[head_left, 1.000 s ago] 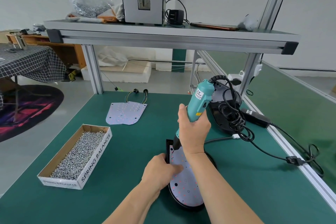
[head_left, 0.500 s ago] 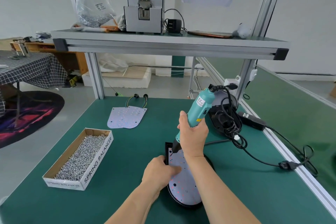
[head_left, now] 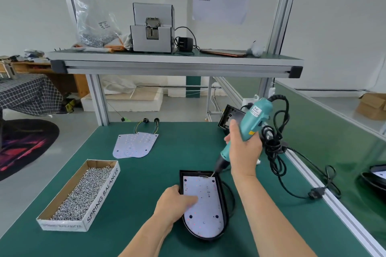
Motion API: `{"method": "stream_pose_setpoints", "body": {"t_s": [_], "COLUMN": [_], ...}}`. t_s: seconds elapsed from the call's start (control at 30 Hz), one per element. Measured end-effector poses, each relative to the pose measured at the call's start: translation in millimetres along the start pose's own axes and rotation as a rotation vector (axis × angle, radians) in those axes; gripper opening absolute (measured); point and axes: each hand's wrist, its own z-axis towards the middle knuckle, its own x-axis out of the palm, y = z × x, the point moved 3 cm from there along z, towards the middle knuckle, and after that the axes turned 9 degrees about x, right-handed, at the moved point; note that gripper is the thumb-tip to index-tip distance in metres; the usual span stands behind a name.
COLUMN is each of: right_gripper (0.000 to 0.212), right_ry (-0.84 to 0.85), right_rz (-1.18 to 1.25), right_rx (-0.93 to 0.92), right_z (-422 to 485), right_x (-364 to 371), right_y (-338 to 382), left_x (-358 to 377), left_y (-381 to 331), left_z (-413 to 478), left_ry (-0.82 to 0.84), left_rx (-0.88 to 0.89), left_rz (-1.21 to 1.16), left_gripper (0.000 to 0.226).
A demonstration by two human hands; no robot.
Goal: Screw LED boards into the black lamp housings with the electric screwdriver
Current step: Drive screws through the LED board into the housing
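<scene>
Both hands meet on the green table [head_left: 146, 183]: the left hand [head_left: 177, 204] presses straight fingers on the LED board [head_left: 205, 215] seated in the black lamp housing [head_left: 196, 172], and the right hand [head_left: 244, 150] clasps the tilted electric screwdriver [head_left: 254, 115], bit at the board's far right corner.

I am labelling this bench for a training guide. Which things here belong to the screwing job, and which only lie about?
In the job: electric screwdriver in the right hand; LED board under the left hand; black lamp housing; box of screws; spare LED boards.
Lying about: grey machine, plastic bag, black adapter on the upper shelf.
</scene>
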Motion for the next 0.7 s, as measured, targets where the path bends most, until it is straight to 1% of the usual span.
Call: {"method": "stream_pose_setpoints", "body": {"t_s": [0.13, 0.23, 0.43, 0.47, 0.57, 0.63, 0.7], "right_gripper": [0.024, 0.027, 0.026, 0.028, 0.044, 0.047, 0.049], "right_ry": [-0.169, -0.246, -0.304, -0.313, -0.337, -0.338, -0.314], "right_rz": [-0.082, -0.167, -0.259, -0.281, -0.371, -0.449, -0.527], "right_rx": [0.073, 0.160, 0.340, 0.362, 0.417, 0.437, 0.418], "right_z": [32, 48, 63, 64, 69, 72, 72], "right_x": [-60, -98, -135, -138, -146, -150, -150], "right_y": [-15, -35, -77, -83, -95, -100, -102], "left_x": [0, 1, 0, 0, 0, 0, -1], "left_y": [2, 3, 3, 4, 4, 4, 6], "left_z": [1, 3, 4, 4, 5, 6, 8], "left_ry": [0.016, 0.016, 0.020, 0.021, 0.024, 0.021, 0.009], "left_rx": [0.010, 0.009, 0.010, 0.011, 0.019, 0.027, 0.040], "left_rz": [-0.018, -0.016, -0.016, -0.019, -0.017, -0.012, -0.011], "left_gripper": [0.039, 0.040, 0.040, 0.040, 0.039, 0.040, 0.040]}}
